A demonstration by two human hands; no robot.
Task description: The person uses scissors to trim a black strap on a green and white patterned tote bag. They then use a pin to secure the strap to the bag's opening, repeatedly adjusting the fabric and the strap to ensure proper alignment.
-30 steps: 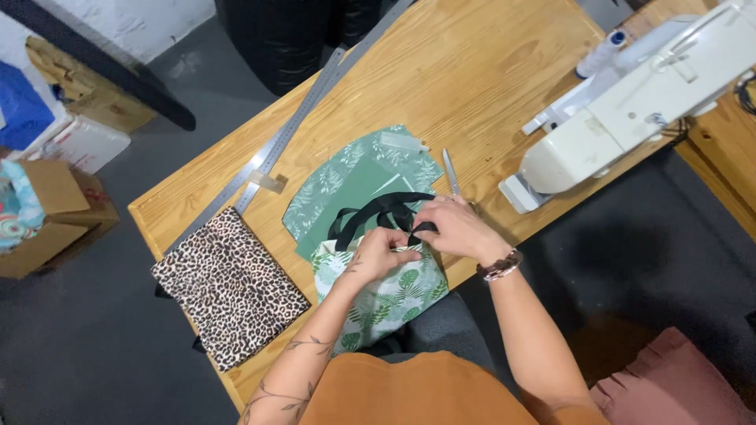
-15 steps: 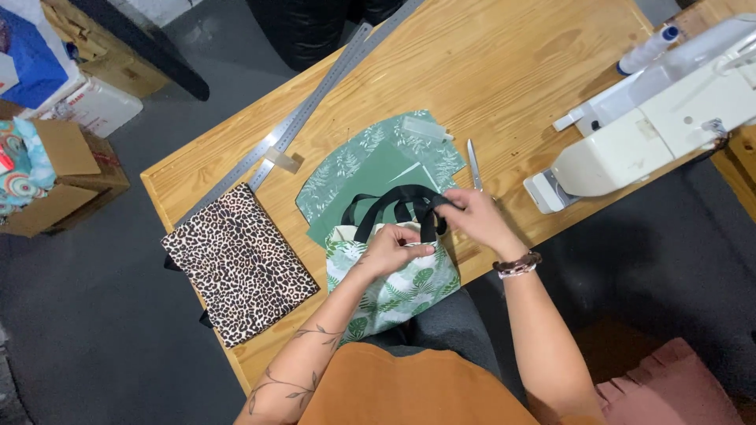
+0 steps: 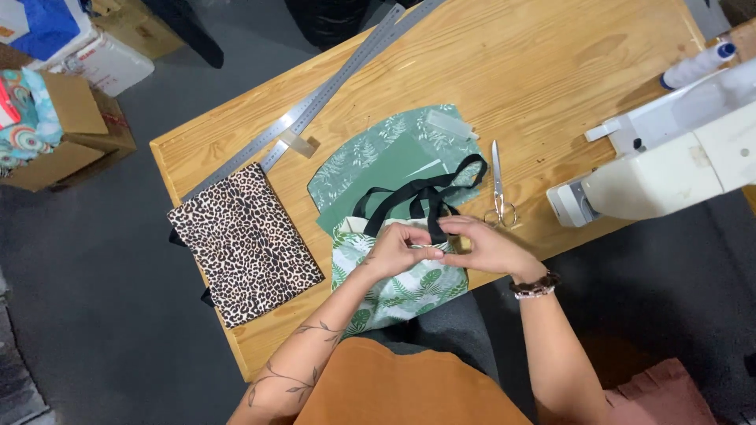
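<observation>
A small leaf-print fabric bag [image 3: 394, 285] with black strap handles [image 3: 421, 193] lies at the near edge of the wooden table [image 3: 551, 71], partly over my lap. My left hand [image 3: 396, 250] and my right hand [image 3: 482, 245] meet at the bag's top edge, fingers pinched on the fabric where one black strap joins it. Green leaf-print cloth pieces [image 3: 394, 157] lie under the straps, just beyond the bag. Scissors [image 3: 498, 187] lie shut on the table right of the straps, close to my right hand.
A leopard-print pouch [image 3: 242, 240] lies at the table's left near corner. A long metal ruler [image 3: 331, 86] runs diagonally across the far side. A white sewing machine [image 3: 677, 149] stands at the right. Cardboard boxes [image 3: 63, 134] sit on the grey floor at left.
My hands have drawn closer together on the bag's top edge. The black straps now lie spread out flatter over the green cloth. The view has shifted slightly.
</observation>
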